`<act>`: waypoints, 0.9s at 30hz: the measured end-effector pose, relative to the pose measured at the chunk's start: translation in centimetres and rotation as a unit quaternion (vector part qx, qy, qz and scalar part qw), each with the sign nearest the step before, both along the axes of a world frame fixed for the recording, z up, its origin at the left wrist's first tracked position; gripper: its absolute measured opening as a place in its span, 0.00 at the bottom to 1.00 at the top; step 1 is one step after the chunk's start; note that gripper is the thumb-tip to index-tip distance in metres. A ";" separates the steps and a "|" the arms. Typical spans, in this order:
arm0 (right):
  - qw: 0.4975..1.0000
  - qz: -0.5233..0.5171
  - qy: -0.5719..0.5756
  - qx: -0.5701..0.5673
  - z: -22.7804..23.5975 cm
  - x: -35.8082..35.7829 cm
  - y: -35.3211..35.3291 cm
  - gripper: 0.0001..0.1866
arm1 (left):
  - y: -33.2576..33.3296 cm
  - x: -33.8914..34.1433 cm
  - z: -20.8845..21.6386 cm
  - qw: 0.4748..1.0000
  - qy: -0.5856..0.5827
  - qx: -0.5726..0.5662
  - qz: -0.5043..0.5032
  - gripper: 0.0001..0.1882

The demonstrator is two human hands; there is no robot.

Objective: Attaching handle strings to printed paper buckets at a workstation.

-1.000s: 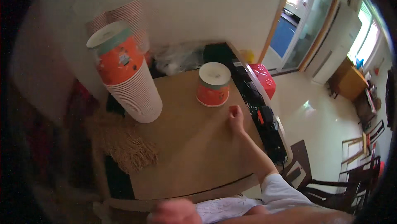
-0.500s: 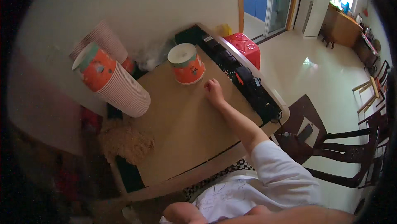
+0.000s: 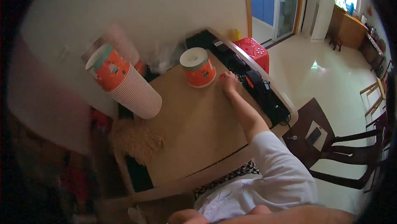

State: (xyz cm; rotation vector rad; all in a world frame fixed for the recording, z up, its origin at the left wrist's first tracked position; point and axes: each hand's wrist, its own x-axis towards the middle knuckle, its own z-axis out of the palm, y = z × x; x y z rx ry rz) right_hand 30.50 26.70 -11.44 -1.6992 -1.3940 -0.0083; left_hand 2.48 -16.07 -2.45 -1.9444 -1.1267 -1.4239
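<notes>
My right hand (image 3: 229, 82) rests on the brown tabletop covering (image 3: 194, 137), its fingers curled inward. Whatever they may hold is too small to make out. Just left of it stands an orange, green and white paper tub (image 3: 199, 73), upright, with a pale disc-like top. My hand is beside this tub, not around it. A tall leaning stack of nested paper tubs (image 3: 134, 89) is farther left, its orange-printed end up. Small white bits (image 3: 240, 78) lie on the dark strip near my fingers. My left hand does not show; bare skin at the lower edge is unclear.
Behind the stack leans a second stack of tubs (image 3: 118, 42) by the wall. A shaggy tan heap (image 3: 138, 141) lies at the table's left. Black devices (image 3: 260, 85) line the right edge, beside a red stool (image 3: 253, 52). A dark wooden chair (image 3: 351, 155) stands right.
The view has turned slightly, shifting the scene rightward. My right hand has moved a little away from the single tub, toward the dark strip. The tubs stay in place.
</notes>
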 end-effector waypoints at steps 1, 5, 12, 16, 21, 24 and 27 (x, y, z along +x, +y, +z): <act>0.999 -0.014 -0.031 -0.017 -0.2 0.9 0.2 0.07 | 1.1 0.2 -0.3 1.000 0.001 0.019 0.007 0.12; 0.998 0.015 -0.055 -0.011 -0.5 0.9 2.6 0.08 | 5.4 0.4 0.5 0.993 0.029 0.104 0.045 0.13; 0.997 0.015 -0.077 -0.019 -0.6 0.2 3.4 0.06 | 25.8 10.4 -0.1 0.937 -0.036 -0.339 -0.078 0.15; 1.000 -0.009 -0.003 -0.003 -0.6 0.4 4.0 0.05 | 32.0 11.6 -4.2 0.933 0.066 -0.349 -0.060 0.21; 1.000 0.028 0.002 -0.012 0.6 -0.5 3.3 0.09 | 35.2 11.5 -6.3 0.924 0.034 -0.377 -0.060 0.20; 0.997 0.061 -0.021 -0.040 1.1 -0.3 3.8 0.09 | 36.0 11.1 -8.4 0.928 0.038 -0.369 -0.041 0.19; 0.996 0.060 -0.034 -0.056 0.7 0.4 4.6 0.04 | 36.2 11.8 -8.6 0.929 0.049 -0.367 -0.024 0.17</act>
